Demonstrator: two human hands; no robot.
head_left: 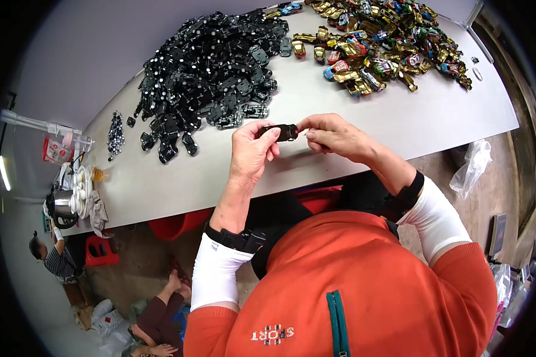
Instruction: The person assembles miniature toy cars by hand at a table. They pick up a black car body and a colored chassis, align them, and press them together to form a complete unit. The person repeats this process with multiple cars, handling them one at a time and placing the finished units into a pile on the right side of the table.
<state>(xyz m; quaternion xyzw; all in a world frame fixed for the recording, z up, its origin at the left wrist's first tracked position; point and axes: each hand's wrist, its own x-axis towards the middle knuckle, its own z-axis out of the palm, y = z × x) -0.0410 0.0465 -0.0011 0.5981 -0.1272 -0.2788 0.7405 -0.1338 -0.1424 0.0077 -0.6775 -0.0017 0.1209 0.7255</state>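
Observation:
Just above the near part of the table, my left hand (251, 147) pinches a black toy car base (287, 132) between thumb and fingers. A small red spot shows at the base's right end. My right hand (339, 137) is at that end, its index fingertip touching or almost touching the base. Its other fingers are curled in, and whether they hold something small cannot be made out. Beyond my left hand lies a big heap of black toy car bases (211, 65). Farther right is a pile of shiny gold and coloured toy car bodies (393, 41).
Left of the black heap, small shiny parts (115, 137) lie on the grey table (143, 193). A kettle (62, 208) and white cups stand at the table's left end. Below are red stools (101, 251); a clear plastic bag (471, 168) lies right. Other people are at left.

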